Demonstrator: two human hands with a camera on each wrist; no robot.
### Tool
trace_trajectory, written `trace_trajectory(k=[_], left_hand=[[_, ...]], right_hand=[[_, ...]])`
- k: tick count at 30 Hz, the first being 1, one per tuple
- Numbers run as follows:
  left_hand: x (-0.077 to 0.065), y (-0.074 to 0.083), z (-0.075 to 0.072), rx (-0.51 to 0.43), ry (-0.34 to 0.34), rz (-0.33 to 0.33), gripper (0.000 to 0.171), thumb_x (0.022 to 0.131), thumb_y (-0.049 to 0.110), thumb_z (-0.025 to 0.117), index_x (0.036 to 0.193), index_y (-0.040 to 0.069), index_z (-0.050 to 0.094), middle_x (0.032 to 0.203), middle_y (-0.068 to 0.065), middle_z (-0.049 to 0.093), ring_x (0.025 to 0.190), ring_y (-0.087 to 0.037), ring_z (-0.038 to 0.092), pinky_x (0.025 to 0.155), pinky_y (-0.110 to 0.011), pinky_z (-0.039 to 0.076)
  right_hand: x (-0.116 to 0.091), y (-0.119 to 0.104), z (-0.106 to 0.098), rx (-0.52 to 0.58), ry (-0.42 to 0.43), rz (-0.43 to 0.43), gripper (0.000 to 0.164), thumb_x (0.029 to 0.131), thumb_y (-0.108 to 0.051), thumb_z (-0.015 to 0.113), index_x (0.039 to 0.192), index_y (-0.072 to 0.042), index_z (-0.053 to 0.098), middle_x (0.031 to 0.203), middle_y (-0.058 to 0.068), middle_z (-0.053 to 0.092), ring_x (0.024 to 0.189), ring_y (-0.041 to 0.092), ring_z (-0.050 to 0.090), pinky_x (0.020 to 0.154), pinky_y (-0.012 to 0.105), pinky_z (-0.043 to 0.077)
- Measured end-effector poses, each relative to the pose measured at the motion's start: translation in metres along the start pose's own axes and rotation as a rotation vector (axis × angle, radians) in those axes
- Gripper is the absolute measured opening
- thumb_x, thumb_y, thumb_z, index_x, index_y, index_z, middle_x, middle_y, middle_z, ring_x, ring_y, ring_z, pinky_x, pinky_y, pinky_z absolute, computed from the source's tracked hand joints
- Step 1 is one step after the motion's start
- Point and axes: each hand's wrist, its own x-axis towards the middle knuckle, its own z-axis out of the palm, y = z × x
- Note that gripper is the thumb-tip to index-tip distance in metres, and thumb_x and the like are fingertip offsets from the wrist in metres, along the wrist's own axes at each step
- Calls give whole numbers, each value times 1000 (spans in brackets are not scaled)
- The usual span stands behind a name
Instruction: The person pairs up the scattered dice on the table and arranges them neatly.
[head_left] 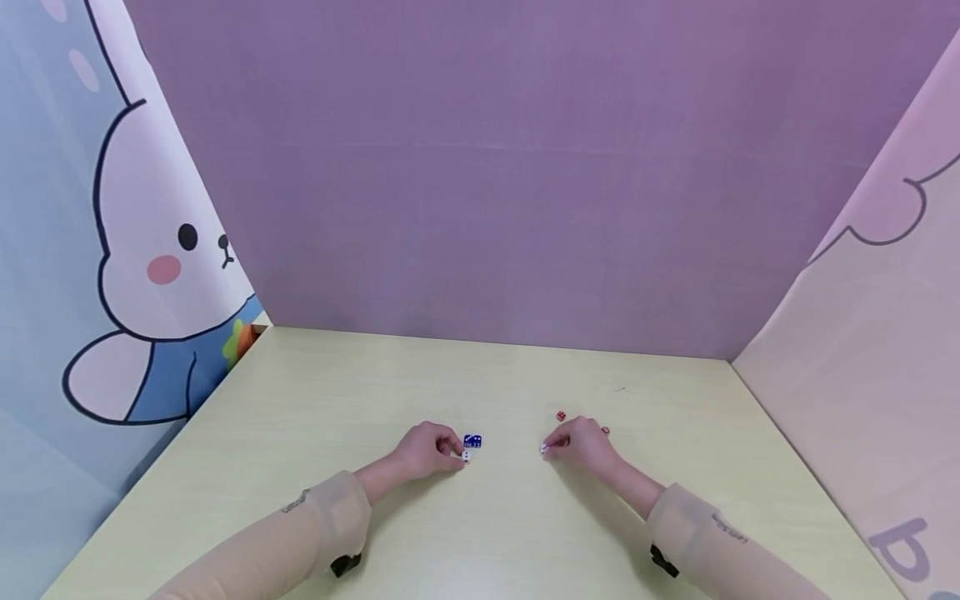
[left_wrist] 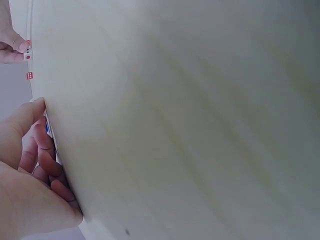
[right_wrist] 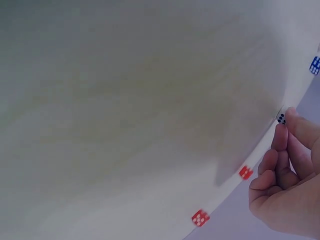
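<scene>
Lower centre of the frame, hands apart, my right hand (head_left: 585, 447) pinches a white die (head_left: 544, 448); my left hand (head_left: 426, 451) seems to pinch a second one (head_left: 467, 456), just below blue dice (head_left: 472, 441). Red dice (head_left: 561, 415) lie near my right.

Letter resembling "b" (head_left: 902, 547) on right cloth (head_left: 847, 392); sleeve lettering (head_left: 297, 502) illegible; red pip (left_wrist: 28, 57) on white die (left_wrist: 28, 54).

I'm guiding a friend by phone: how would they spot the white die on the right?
On the pale table, find the person's right hand, near two red dice. It pinches the white die, whose white faces set it apart from those red neighbours.
</scene>
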Motion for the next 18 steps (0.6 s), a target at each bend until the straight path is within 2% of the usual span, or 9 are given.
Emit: trace_trajectory(k=[9, 18], left_hand=[[1, -1, 0, 8, 0, -7, 15, 74, 12, 79, 84, 9, 69, 66, 4, 54, 61, -9, 45, 58, -22, 36], [1, 1, -1, 4, -3, -20, 15, 74, 12, 79, 84, 9, 69, 67, 3, 54, 61, -10, 45, 58, -22, 36]], right_hand=[[-2, -15, 14, 71, -31, -9, 9, 73, -7, 79, 81, -7, 75, 74, -2, 70, 64, 5, 55, 58, 18, 45], [-2, -35, 23, 50, -71, -59, 10, 74, -9, 78, 84, -7, 75, 76, -2, 70, 66, 4, 56, 61, 19, 47]])
